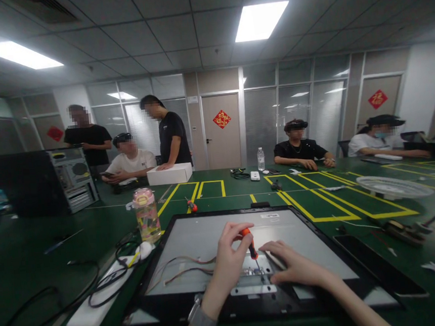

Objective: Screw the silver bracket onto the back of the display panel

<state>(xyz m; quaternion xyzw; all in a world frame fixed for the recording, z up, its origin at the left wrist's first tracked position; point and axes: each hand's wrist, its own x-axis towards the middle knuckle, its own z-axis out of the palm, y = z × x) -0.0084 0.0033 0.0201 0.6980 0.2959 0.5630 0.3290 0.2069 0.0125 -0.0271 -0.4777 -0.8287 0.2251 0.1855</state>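
My left hand [231, 253] is closed around the handle of a red-and-black screwdriver [252, 245], held upright with its shaft pointing down. Its tip meets a small circuit board [252, 271] on a metal bracket at the near middle of a flat display panel [193, 236]. The panel lies with its grey back up in a black frame. Just right of the screwdriver, my right hand [293, 264] rests on the board area with thumb and fingers spread; a grey edge shows between them. Thin wires [189, 271] run left from the board. The screw itself is too small to make out.
Left of the panel are a white power strip [100, 297], a black cable [55, 309] and a pink-lided bottle [146, 217]. A second screwdriver [192, 206] lies beyond it. At right is a black slab [379, 265]. Several people sit or stand across the green table.
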